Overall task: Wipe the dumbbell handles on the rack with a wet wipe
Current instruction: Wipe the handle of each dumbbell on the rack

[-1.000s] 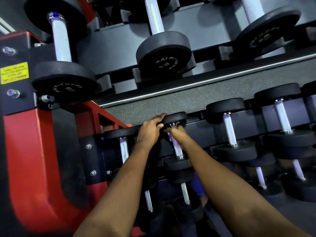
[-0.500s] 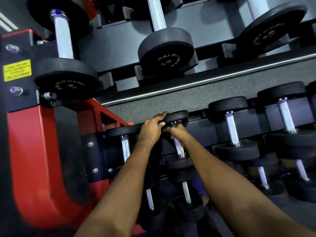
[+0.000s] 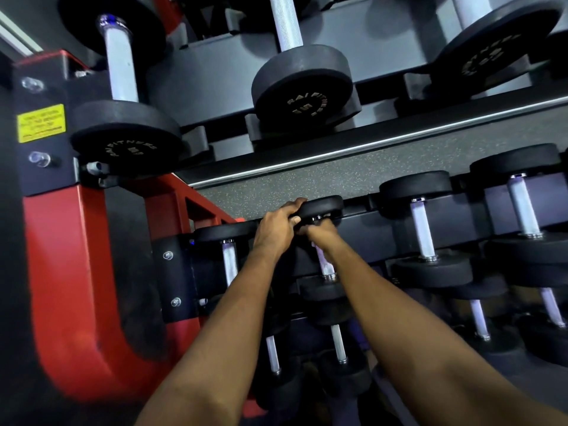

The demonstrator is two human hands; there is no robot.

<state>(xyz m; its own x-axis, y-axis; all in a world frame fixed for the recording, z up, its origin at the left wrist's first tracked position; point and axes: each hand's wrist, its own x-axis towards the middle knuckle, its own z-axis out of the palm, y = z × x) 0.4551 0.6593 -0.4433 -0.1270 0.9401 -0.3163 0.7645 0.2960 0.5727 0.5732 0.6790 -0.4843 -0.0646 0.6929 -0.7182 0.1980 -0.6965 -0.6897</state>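
A small dumbbell with black ends and a silver handle [image 3: 326, 265] lies on the middle tier of the rack. My left hand [image 3: 276, 230] grips its far black end [image 3: 324, 206], thumb on the near rim. My right hand [image 3: 321, 233] is curled round the top of the handle just under that end. The wet wipe is not visible; my right hand hides whatever lies in its palm. Only the lower part of the handle shows below my right wrist.
The red and black rack frame [image 3: 70, 287] stands at the left. Neighbouring dumbbells lie close on both sides: one [image 3: 230, 262] left, one [image 3: 422, 232] right. Bigger dumbbells [image 3: 302, 84] fill the tier above, smaller ones [image 3: 338, 342] the tier below.
Both hands stay on the same dumbbell. The view has shifted slightly; the right hand has edged a little higher on the handle toward the far end.
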